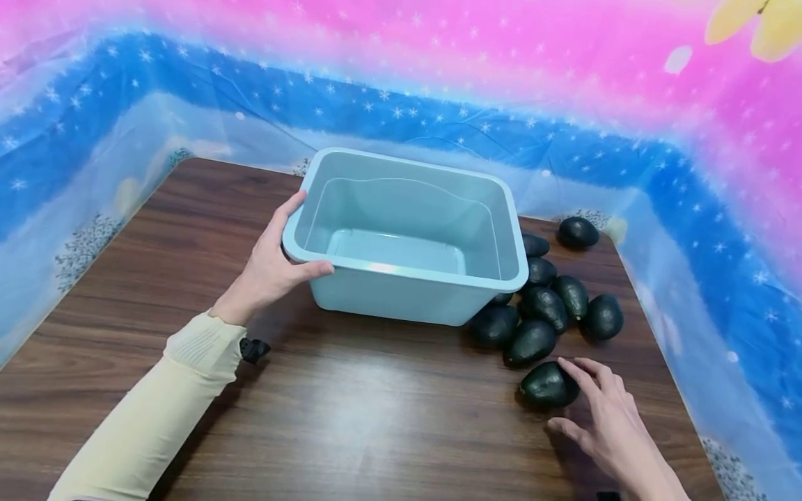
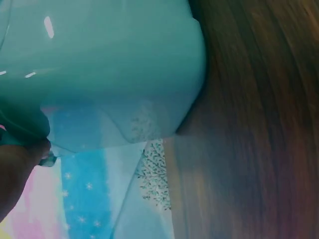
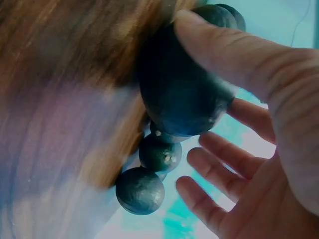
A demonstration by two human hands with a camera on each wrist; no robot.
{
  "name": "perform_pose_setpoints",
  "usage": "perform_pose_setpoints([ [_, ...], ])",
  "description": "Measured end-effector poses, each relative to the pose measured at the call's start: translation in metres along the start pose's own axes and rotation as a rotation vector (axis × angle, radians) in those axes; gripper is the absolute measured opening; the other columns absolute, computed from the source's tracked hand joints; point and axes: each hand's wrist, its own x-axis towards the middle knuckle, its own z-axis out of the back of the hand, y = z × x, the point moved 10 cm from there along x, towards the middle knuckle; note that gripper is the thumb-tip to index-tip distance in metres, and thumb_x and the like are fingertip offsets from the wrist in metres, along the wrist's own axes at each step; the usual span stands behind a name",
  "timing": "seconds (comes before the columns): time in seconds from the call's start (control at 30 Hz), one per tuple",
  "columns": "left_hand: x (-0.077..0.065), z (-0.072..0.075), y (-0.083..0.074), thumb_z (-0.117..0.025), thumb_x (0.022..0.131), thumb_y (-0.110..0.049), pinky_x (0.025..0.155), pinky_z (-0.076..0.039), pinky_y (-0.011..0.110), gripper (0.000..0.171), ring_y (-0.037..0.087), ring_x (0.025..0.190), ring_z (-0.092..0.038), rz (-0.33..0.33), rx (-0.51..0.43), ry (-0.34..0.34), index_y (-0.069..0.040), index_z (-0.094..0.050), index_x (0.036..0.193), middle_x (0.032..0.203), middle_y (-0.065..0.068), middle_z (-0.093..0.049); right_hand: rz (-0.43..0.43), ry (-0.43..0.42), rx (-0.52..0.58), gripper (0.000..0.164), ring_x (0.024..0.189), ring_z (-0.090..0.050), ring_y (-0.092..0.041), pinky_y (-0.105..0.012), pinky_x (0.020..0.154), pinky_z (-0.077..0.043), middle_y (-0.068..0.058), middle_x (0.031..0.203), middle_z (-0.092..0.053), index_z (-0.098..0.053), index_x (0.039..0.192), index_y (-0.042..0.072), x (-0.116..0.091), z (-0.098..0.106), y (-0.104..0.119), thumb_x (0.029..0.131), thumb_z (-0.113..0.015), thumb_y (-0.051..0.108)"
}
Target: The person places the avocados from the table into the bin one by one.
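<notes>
Dark-green avocado (image 1: 544,387) against the right hand (image 1: 610,416)

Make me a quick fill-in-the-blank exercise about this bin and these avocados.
1. The right hand is by an avocado, while the ____ hand holds the bin.
2. In the head view, the other avocados lie to the bin's ____.
3. The tabletop is ____ in colour.
Missing words: left; right; brown.
</notes>
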Motion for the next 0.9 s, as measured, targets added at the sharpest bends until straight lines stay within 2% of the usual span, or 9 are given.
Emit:
perform_pose_setpoints([
  [0.17,-0.0023,0.0027,0.0002,-0.082,0.079,-0.025,0.092,-0.041,0.03,0.099,0.026,0.126,-0.04,-0.017,-0.028,-0.015,-0.036,-0.018,0.154,0.151,0.003,-0.029,0.044,-0.037,-0.034,0.088,0.113,-0.044,-0.036,-0.058,0.079,-0.036,-0.013,0.131,-0.045,-0.047,0.145,0.019,0.0058,0.0008,0.0034,0.067,-0.09,0.026],
  [0.33,-0.0006,0.0003,-0.0023,-0.082,0.079,-0.028,0.092,-0.04,0.032,0.099,0.025,0.126,-0.041,-0.044,-0.04,-0.021,-0.032,-0.018,0.154,0.149,0.005,-0.032,0.039,-0.052,-0.088,0.083,0.105,-0.048,-0.037,-0.055,0.074,-0.038,-0.015,0.124,-0.047,-0.054,0.139,0.018,0.0086,0.0013,0.0009,0.065,-0.091,0.027],
  [0.53,0.001,-0.0006,-0.003,-0.082,0.079,-0.025,0.094,-0.038,0.04,0.098,0.027,0.126,-0.041,-0.059,-0.011,-0.05,-0.028,-0.019,0.155,0.149,0.005,-0.033,0.054,-0.084,-0.092,0.075,0.105,-0.051,-0.034,-0.054,0.076,-0.038,-0.009,0.123,-0.053,-0.06,0.13,0.011,0.009,0.0043,0.0017,0.063,-0.091,0.026],
  [0.7,0.0013,0.0007,-0.0001,-0.077,0.083,-0.025,0.096,-0.038,0.045,0.089,0.028,0.124,-0.044,-0.075,0.003,-0.097,-0.029,-0.024,0.153,0.147,0.004,-0.036,0.03,-0.074,-0.084,0.071,0.103,-0.055,-0.031,-0.052,0.075,-0.039,-0.008,0.12,-0.056,-0.061,0.129,0.012,0.0108,0.0032,-0.0007,0.067,-0.09,0.031],
  [0.9,0.0004,0.0003,0.0001,-0.074,0.084,-0.025,0.096,-0.038,0.048,0.085,0.031,0.124,-0.044,-0.081,0.009,-0.117,-0.029,-0.024,0.153,0.147,0.003,-0.037,-0.003,-0.083,-0.027,0.069,0.099,-0.056,-0.029,-0.054,0.077,-0.039,-0.007,0.118,-0.055,-0.059,0.131,0.014,0.0098,0.0082,-0.0031,0.073,-0.085,0.041],
])
